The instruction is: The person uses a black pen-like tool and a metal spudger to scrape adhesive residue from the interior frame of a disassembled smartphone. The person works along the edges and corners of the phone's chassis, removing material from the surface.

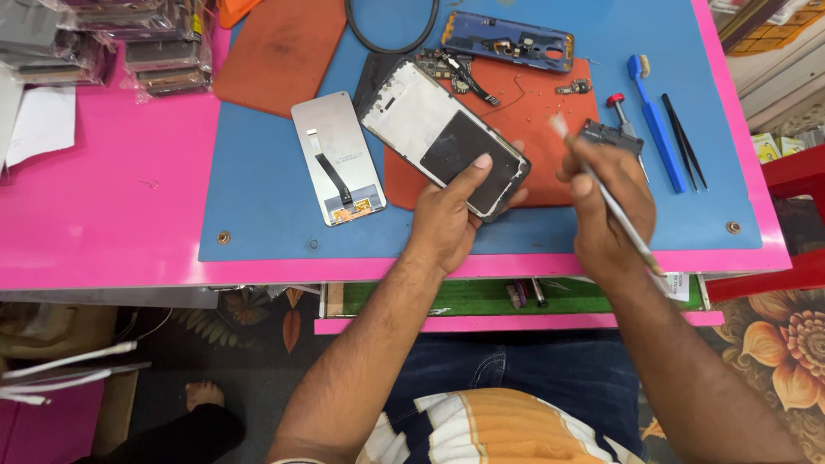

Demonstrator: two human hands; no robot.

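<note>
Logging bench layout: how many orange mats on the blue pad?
2: one orange mat at upper left of the blue pad; another under the phone frame that the left hand holds.

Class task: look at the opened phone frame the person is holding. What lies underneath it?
Under the phone frame held by the left hand lies an orange mat on a blue mat. The patch of mat directly beneath the frame is covered.

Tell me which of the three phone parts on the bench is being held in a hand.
The black-rimmed phone frame, gripped at its lower end by the left hand. The loose screen panel and the blue back cover lie untouched on the mat.
</note>
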